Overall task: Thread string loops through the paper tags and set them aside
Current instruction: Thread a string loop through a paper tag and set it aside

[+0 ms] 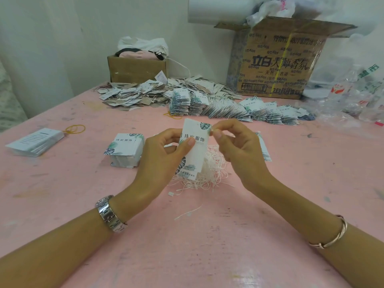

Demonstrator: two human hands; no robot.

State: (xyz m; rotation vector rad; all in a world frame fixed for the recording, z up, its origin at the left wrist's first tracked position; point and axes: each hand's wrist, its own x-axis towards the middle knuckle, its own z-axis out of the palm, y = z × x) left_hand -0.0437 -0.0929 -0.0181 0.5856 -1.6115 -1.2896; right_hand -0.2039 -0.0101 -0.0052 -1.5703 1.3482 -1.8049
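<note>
Tag: a tag is held above the table, nearly upright, long axis running top to bottom, printed face toward the person.
Left hand: the left hand grips the tag's middle, thumb pressed on the face, fingers curled behind.
Right hand: the right hand pinches the tag's upper right corner with thumb and forefinger; a string in that pinch is too small to tell.
Key relation: the top end lies right at the right fingertips, so the right hand is nearer for threading.
Supplies: a heap of strings lies under the hands; a stack of tags sits just left.
Done pile: rows of tags lie farther back.
</note>
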